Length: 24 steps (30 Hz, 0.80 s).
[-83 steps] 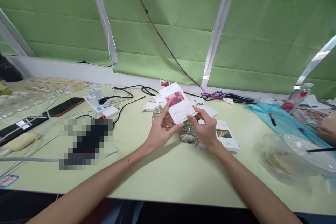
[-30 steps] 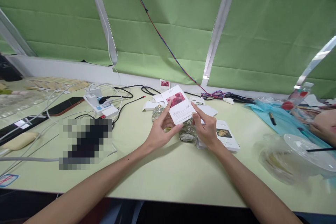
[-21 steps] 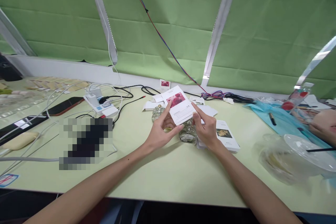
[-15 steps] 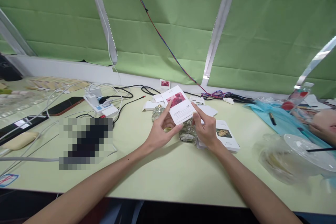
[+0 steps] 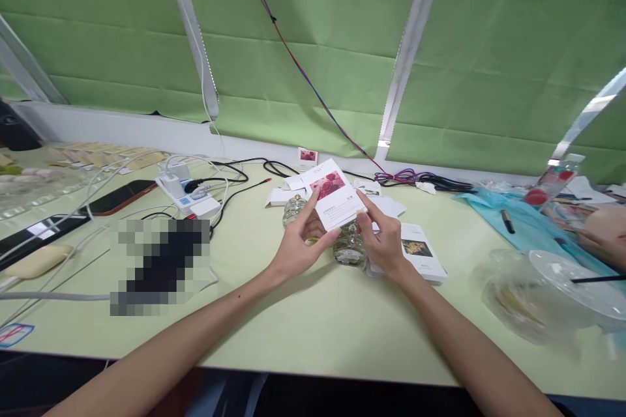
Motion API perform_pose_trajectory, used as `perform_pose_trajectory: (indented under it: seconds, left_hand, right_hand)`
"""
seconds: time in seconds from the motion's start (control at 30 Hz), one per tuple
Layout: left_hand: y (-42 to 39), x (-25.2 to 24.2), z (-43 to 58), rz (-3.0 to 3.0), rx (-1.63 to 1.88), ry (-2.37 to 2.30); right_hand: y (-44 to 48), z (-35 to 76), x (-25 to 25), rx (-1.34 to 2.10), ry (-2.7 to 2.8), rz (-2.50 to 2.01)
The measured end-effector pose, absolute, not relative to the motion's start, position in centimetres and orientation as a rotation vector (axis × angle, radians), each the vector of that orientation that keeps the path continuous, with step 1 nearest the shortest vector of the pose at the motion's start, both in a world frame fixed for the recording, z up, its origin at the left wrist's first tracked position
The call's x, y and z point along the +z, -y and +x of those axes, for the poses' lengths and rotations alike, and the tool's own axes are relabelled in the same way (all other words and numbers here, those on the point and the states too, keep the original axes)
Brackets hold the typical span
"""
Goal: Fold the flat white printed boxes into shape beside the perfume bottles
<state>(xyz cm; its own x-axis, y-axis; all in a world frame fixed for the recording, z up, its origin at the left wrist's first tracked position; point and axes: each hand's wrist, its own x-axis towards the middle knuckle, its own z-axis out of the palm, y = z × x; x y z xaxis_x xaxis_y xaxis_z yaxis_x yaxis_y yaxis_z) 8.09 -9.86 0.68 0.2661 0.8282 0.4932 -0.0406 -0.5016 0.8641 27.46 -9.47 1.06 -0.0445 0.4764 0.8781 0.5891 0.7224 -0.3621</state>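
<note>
A small white box (image 5: 341, 207) with a pink flower picture and lines of small print is held tilted over the table; its depth is hard to make out. My left hand (image 5: 299, 240) grips its left and lower edge. At the lower right corner, the thumb and index finger of my right hand (image 5: 384, 238) close on it. Right under the box stands a clear glass jar (image 5: 348, 254), partly covered. A second glass jar (image 5: 293, 208) with a gold knob shows behind my left fingers. Next to my right wrist lies a white box with yellow flowers (image 5: 423, 253).
Behind my hands are opened white cartons (image 5: 286, 195) and a small pink-flower box (image 5: 308, 157) against the wall. Cables and a power strip (image 5: 188, 195) lie left. To the right are a plastic-wrapped bowl (image 5: 533, 300), blue plastic (image 5: 493, 212) and another person's hand (image 5: 604, 244).
My right thumb and fingers have shifted slightly at the box's lower right corner. The box and my left hand stay almost where they were.
</note>
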Motion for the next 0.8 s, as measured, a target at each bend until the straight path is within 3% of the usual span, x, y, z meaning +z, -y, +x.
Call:
perform_pose_trajectory:
  seconds: [0.8]
  left_hand:
    - [9.81,0.39,7.92,1.783,1.343,-0.733]
  right_hand:
    - [9.36,27.49,0.95,-0.092,1.636,-0.877]
